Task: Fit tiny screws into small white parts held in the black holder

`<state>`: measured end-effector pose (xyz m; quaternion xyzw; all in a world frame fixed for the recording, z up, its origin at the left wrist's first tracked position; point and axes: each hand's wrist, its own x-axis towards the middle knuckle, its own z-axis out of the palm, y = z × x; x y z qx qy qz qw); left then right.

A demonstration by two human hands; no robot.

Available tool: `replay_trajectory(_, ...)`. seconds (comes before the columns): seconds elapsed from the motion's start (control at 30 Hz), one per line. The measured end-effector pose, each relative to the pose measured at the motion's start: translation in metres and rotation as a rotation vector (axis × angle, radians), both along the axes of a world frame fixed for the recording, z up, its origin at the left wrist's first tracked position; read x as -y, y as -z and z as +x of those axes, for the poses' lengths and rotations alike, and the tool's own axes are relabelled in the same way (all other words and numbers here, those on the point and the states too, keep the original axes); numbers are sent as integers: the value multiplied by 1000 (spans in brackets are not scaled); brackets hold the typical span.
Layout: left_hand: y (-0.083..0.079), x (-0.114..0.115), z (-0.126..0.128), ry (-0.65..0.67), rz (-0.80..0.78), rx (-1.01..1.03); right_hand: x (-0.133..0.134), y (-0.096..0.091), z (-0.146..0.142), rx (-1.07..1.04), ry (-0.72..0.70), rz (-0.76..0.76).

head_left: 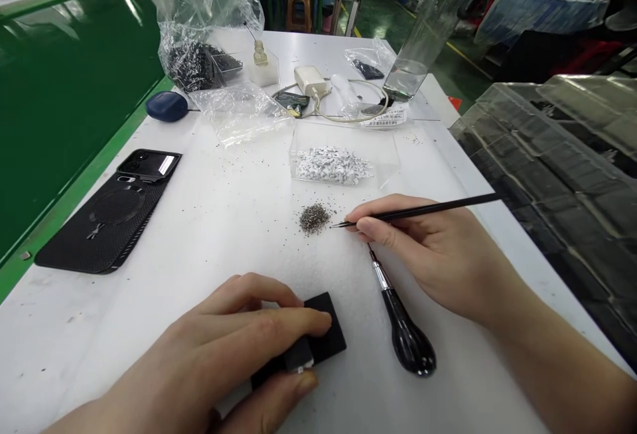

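My left hand [233, 348] pinches a small flat black block [323, 338] against the white table [223, 221], thumb and fingers closed on it. A thin black pointed tool [428, 209] is gripped like a pen in my right hand [428, 251]. Its tip rests just right of a small heap of tiny grey specks [314, 217]. A black-handled screwdriver [403, 324] lies on the table below my right hand.
A clear tray of small white parts [331, 165] sits behind the heap. A phone in a black case [112, 212] lies at left by the green rail. Plastic bags [209, 29], a charger with cable [311, 80] and a clear bottle [423, 36] stand at the back. Clear trays [557, 155] stack at right.
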<state>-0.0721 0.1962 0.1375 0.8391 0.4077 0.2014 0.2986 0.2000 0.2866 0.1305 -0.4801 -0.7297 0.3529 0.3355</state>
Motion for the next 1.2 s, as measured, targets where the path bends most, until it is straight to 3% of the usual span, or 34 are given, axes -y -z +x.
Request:
replay_trajectory(0.43,0,1,1,-23,-21,36,-2,0,1,-60,-33,-18)
replay_trajectory(0.57,-2,1,4,-5,-43,52,5,-7,2,-121,-13,71)
replay_trajectory(0.7,-1,-1,6,9,-61,175,18,-19,7,-316,-104,184)
replay_trajectory(0.9,-2,-2,7,8,-76,289,23,-23,10,-401,-283,160)
replay_trajectory(1.2,-4,-2,8,6,-95,286,22,-22,10,-418,-303,164)
